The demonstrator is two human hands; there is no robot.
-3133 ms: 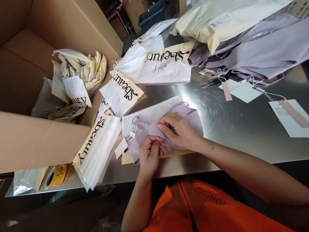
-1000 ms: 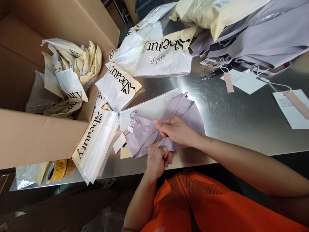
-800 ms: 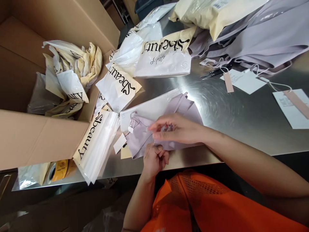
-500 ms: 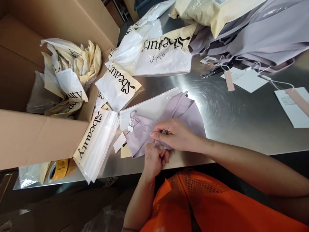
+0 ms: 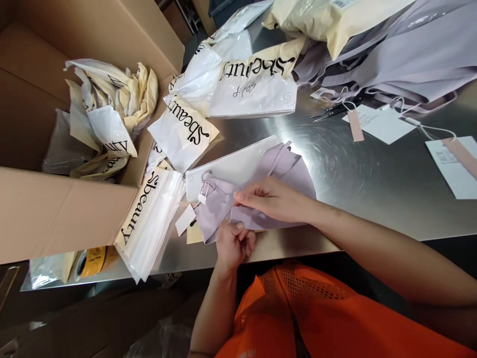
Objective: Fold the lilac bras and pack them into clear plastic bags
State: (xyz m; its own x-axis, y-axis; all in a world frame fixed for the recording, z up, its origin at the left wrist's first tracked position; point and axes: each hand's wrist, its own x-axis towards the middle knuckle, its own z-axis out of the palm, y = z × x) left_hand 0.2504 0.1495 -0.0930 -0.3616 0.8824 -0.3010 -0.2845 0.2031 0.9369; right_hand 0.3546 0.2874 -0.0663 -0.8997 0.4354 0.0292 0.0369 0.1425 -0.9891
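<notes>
A lilac strappy garment [image 5: 218, 198] lies folded on a plastic bag with a white front [image 5: 234, 161] near the table's front edge. White loops and a small blank tag [image 5: 185, 220] hang from its left end. My right hand [image 5: 268, 199] reaches over the garment from the right, its thumb and forefinger pinched on the fabric near the fold. Just below, my left hand [image 5: 234, 244] is curled, with thumb and forefinger closed at the garment's lower edge. What lies inside the left palm is hidden.
A cardboard box [image 5: 67, 209] of bagged items stands at left, a stack of printed bags [image 5: 149, 219] beside it and an orange tape roll [image 5: 93, 261] below. More bags [image 5: 253, 94] lie behind. At right are lilac garments [image 5: 406, 59], tags [image 5: 456, 166] and black tweezers [image 5: 335, 109].
My hands have drawn slightly apart: the left has come down and left, the right has lifted a little. A flat lilac edge now shows between them, lying more smoothly.
</notes>
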